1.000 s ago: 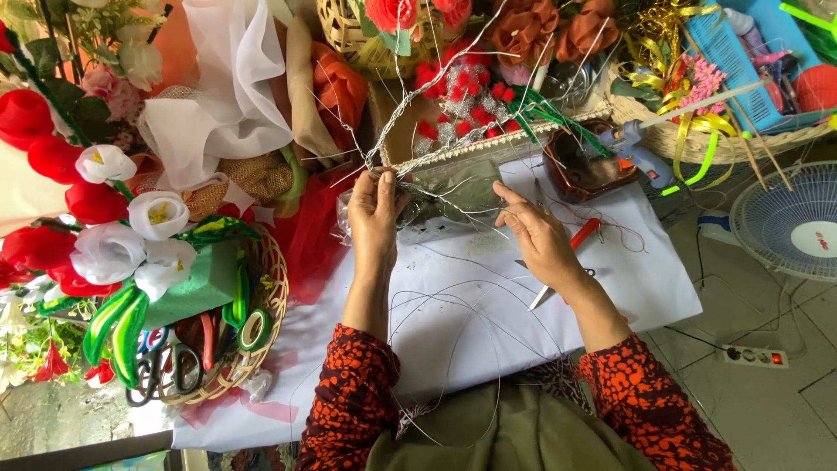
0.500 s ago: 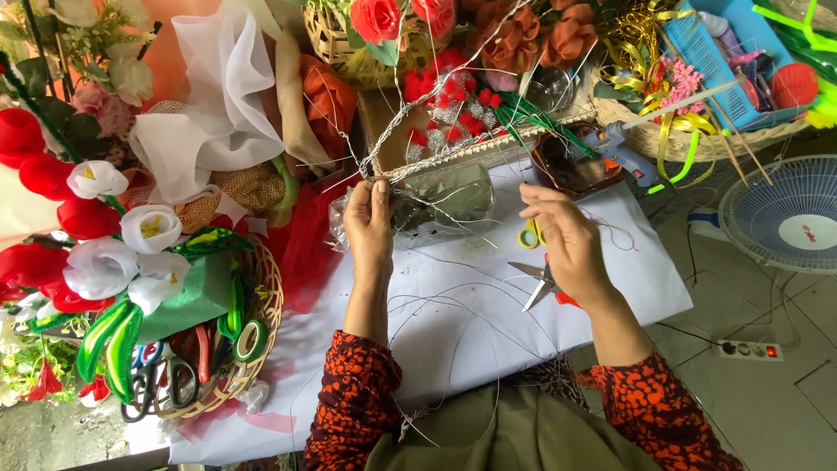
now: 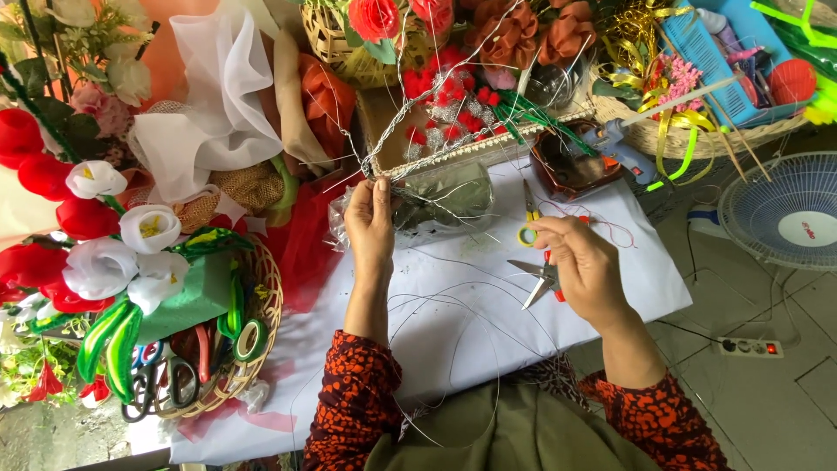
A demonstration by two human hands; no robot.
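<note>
While my right hand [image 3: 582, 266] is clenched around red-handled pliers [image 3: 542, 281] and my left hand [image 3: 370, 222] pinches thin silver wire [image 3: 384, 171], the loose wire loops [image 3: 453, 340] trailing below both grips could snag the tool or spring free, I judge. Just beyond the right grip lie yellow-handled scissors [image 3: 527, 218]; past the left, a clear plastic bag [image 3: 445, 202]. Farther out a glue gun [image 3: 615, 150] and wicker basket [image 3: 649, 135] crowd the white paper [image 3: 602, 209].

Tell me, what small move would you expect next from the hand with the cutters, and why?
Probably the right hand carries the wire cutters over toward the thin wire that the left hand pinches up by the beaded frame. The cutters sit away from that wire, blades pointing down over the white sheet.
</note>
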